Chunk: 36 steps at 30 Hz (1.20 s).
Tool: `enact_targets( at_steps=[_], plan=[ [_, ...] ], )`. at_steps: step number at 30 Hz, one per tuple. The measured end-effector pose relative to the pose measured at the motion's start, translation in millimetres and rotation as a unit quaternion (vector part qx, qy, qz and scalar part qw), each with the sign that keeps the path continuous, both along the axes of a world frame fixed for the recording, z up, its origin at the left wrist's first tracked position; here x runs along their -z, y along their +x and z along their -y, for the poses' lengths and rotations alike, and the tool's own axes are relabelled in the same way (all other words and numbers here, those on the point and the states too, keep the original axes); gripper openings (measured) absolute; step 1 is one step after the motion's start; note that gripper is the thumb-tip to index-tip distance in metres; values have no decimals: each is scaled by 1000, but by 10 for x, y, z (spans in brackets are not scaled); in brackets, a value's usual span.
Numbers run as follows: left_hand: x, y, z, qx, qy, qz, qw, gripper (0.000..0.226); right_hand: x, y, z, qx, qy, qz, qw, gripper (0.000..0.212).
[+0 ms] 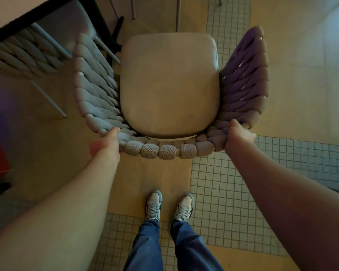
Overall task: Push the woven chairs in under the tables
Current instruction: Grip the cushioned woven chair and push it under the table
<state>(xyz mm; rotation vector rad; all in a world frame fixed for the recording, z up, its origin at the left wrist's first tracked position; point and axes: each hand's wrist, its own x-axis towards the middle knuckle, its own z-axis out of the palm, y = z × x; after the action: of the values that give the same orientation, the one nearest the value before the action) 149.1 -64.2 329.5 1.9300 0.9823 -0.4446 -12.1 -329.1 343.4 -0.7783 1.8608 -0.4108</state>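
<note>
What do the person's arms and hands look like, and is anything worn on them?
Both forearms are bare, with no sleeves in view. The left hand and right hand show no gloves, watch or rings. Further down: blue jeans and pale lace-up sneakers.

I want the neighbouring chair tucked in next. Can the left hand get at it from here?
Probably yes: the left hand grips the woven chair, but open floor separates it from the second chair.

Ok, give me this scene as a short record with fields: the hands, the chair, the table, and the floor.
left hand: grips the chair's woven back rim
right hand: grips the same rim, other corner
chair: upright, seat cushion fully in view, not under a table
second chair: at left, partly under the table
table: dark edge, upper left
floor: small tiles and plain slabs
</note>
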Motion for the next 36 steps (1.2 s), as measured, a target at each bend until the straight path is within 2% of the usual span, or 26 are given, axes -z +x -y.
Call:
enact_targets(
  at_steps=[2, 5, 9, 11, 13, 18, 22, 28, 31, 36],
  plan=[
    [-12, 27, -37, 48, 30, 19, 998, 72, 14, -11, 12, -10, -46, -25, 999, 65],
    [-89, 278, -118, 127, 97, 107, 981, 83, 9, -4, 170, -131, -178, -55, 974, 83],
    [-182, 873, -137, 272, 167, 167, 933, 85, -16, 51, 690, -298, -289, -123, 901, 79],
    [-201, 1092, -102, 343, 227, 180, 894, 79, -4, 136, 936, -378, -324, -159, 853, 73],
    [-200, 1313, -18, 382, 252, 185, 870, 76, 14, 283, 1156, -424, -342, -169, 822, 69],
    [-98, 1807, 191, 380, 235, 167, 879, 77, 142, 542, 1597, -467, -356, -198, 785, 69],
    [-43, 2044, 249, 385, 235, 145, 881, 74, 170, 579, 1692, -478, -352, -214, 776, 69],
    [-33, 2113, 340, 386, 282, 81, 875, 66, 179, 561, 1730, -475, -370, -186, 777, 67],
    [-61, 2101, 353, 385, 275, 75, 878, 65, 179, 561, 1763, -473, -362, -180, 783, 66],
    [-120, 1958, 310, 370, 294, 69, 879, 64, 185, 607, 1826, -491, -367, -179, 770, 65]
  ],
)
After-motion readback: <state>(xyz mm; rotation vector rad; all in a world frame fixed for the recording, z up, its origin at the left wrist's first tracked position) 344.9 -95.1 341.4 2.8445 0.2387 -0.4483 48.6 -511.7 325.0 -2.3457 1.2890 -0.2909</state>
